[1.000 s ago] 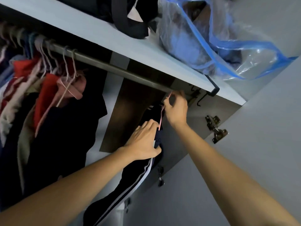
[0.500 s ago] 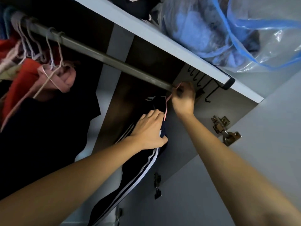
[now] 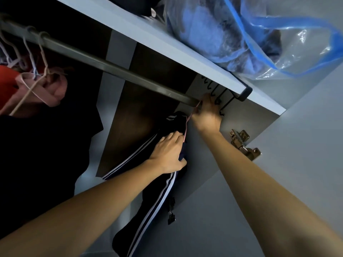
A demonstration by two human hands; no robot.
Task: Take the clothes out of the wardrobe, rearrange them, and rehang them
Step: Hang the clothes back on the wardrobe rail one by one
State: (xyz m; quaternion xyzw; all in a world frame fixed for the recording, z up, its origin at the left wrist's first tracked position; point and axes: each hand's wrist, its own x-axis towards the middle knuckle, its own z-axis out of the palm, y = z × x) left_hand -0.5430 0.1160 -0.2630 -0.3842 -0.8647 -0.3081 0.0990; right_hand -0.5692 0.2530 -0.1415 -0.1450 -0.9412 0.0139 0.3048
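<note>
Trousers [image 3: 157, 191] lower end cut off; hanger [image 3: 187, 121] hook hidden

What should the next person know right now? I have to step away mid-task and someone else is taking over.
Right hand pinches the pink hanger at the rail's right end.
Left hand grips the dark striped trousers on that hanger.
Other clothes hang at the left of the rail.
Done: trousers are at the rail.
Left: check the hook is seated, let go, carry on with the rest.
</note>
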